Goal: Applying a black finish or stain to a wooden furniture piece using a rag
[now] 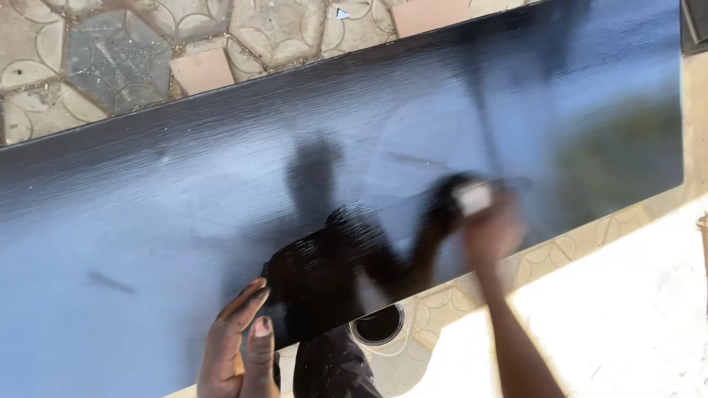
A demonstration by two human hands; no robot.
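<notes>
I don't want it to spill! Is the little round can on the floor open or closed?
Open: the can shows a dark inside ringed by its rim, with no lid.

Glossy black painted board point(184, 191), beige floor tiles point(110, 51) with curved petal pattern, black paint can point(377, 326)

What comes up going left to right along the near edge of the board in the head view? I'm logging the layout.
Left hand on the board edge → paint can on the ground below the edge → right hand, blurred, gripping something pale, probably a brush.
</notes>
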